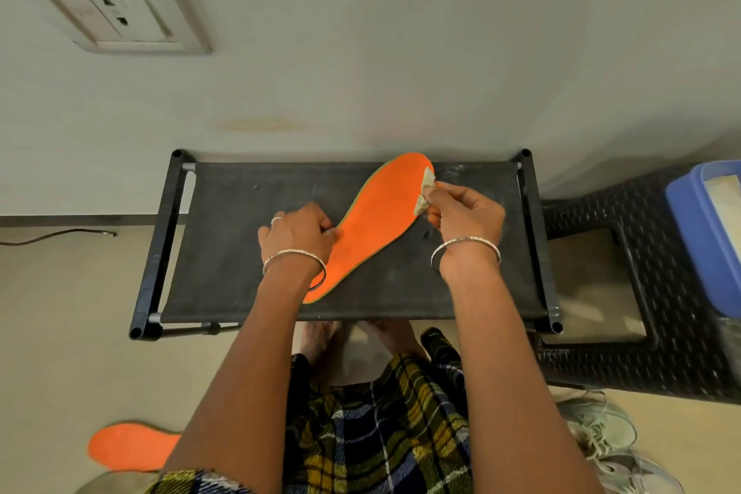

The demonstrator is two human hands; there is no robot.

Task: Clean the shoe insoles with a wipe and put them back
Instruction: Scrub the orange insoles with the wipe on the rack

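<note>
An orange insole [377, 213] lies diagonally on the black fabric top of a low rack [224, 245], toe end toward the wall. My left hand [298, 231] pinches the insole's left edge near the heel and holds it down. My right hand [465, 215] grips a crumpled pale wipe [425, 192] against the insole's right edge near the toe. A second orange insole [128, 447] lies on the floor at lower left, partly hidden by my left arm. A pale sneaker [601, 433] sits on the floor at lower right.
A dark woven plastic stool [657, 293] stands right of the rack, with a blue tub [697, 229] on it. The wall with a socket plate [116, 10] is just behind the rack. A cable [60, 235] runs along the floor at left. My feet show under the rack's front edge.
</note>
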